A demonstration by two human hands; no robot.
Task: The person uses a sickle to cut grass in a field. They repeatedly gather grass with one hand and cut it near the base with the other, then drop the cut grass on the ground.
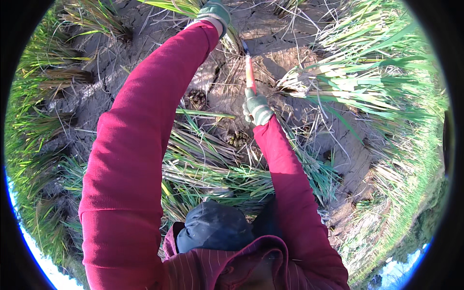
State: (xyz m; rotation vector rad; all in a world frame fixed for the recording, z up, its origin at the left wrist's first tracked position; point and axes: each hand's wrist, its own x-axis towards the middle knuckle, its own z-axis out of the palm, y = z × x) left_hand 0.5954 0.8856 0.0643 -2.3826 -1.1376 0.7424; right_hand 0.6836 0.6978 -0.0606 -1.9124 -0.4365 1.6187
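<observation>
My left hand (214, 13), in a green knitted glove, is at the top edge on a clump of rice-like stalks (231, 40) that stands in the soil; its fingers are mostly hidden. Below and to the right, my right hand (258, 107), gloved alike, is closed around the orange handle of a sickle (250, 74). The dark blade points away from me and its tip lies beside the base of that clump, on the right side. Whether the blade touches the stalks cannot be told.
Cut green stalks (217, 170) lie across the ground before my knees. Cut stubble (238, 139) and another stubble clump (197, 98) poke from cracked soil. Leafy stalks (348, 87) lean over at the right. Standing clumps (98, 20) line the left side.
</observation>
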